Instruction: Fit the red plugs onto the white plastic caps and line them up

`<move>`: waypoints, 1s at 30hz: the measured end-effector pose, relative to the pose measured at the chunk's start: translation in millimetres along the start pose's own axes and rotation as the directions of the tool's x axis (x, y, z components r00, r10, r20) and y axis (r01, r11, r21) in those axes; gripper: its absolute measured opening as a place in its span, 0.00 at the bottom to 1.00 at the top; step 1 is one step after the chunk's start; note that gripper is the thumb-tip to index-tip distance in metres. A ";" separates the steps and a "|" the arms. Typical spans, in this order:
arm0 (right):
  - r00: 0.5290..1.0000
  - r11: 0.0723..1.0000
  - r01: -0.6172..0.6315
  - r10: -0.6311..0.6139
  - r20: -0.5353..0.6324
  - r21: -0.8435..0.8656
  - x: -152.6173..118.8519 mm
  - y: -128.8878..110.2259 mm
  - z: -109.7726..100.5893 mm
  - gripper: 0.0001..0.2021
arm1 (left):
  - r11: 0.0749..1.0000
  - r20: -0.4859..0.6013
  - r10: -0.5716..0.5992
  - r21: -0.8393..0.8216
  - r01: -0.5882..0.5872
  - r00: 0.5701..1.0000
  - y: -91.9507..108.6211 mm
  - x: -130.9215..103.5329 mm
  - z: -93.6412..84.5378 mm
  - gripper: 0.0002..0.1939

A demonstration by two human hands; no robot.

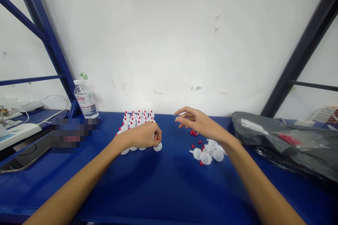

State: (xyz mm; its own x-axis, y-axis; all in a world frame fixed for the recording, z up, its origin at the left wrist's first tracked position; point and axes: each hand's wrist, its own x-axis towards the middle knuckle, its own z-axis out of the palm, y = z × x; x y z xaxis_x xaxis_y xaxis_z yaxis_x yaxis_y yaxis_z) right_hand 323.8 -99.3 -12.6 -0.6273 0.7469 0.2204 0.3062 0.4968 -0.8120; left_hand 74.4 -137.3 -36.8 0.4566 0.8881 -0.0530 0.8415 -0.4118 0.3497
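My left hand is closed, its fingertips pinching a small white funnel-shaped piece with a red cap at the table surface. That piece stands at the front right corner of rows of similar white pieces with red caps; my hand hides some of them. My right hand hovers over the table with its fingers apart, and I see nothing held in it. Below it lie loose red caps. A pile of uncapped white funnel pieces lies nearer my right forearm, with a few red caps around it.
A water bottle stands at the back left of the blue table. A dark phone and a white power strip lie at the left. A grey plastic bag covers the right side. Behind rises a white wall.
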 end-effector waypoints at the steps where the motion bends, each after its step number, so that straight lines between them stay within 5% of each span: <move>1: 1.000 1.000 -0.003 0.003 -0.001 -0.005 -0.5 -0.5 0.0 0.13 | 1.000 0.010 -0.019 0.009 0.019 1.000 -0.8 -1.4 -2.2 0.09; 10: 0.996 0.993 -0.042 0.033 -0.086 -0.111 -2.6 -5.6 -6.5 0.10 | 0.981 -0.025 -0.101 0.165 0.103 0.995 -5.0 -5.3 -6.1 0.08; 16: 0.943 0.867 -0.231 0.088 -0.320 -0.442 -2.4 12.1 -24.4 0.09 | 0.976 -0.195 0.086 0.212 -0.044 0.977 21.8 -5.3 -4.1 0.09; 20: 0.925 0.718 -0.373 0.239 -0.295 -0.588 -4.5 27.8 -38.5 0.09 | 0.969 -0.317 0.238 0.141 -0.202 0.918 41.4 3.4 20.2 0.10; 24: 0.879 0.608 -0.469 0.393 -0.270 -0.641 -8.3 34.4 -47.8 0.09 | 0.966 -0.359 0.259 0.079 -0.247 0.897 49.0 12.1 55.6 0.14; 30: 0.848 0.624 -0.486 0.506 -0.159 -0.612 -11.9 29.3 -51.0 0.08 | 0.972 -0.307 0.227 0.015 -0.233 0.924 57.2 16.2 79.4 0.18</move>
State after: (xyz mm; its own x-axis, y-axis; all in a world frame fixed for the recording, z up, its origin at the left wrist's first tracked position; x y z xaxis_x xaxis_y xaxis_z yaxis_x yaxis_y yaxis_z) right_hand 376.7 -71.1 -11.5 -0.2637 0.9547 -0.1378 0.9343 0.2172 -0.2827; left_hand 152.9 -162.7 -92.0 0.5240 0.7903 0.3174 0.7162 -0.6106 0.3379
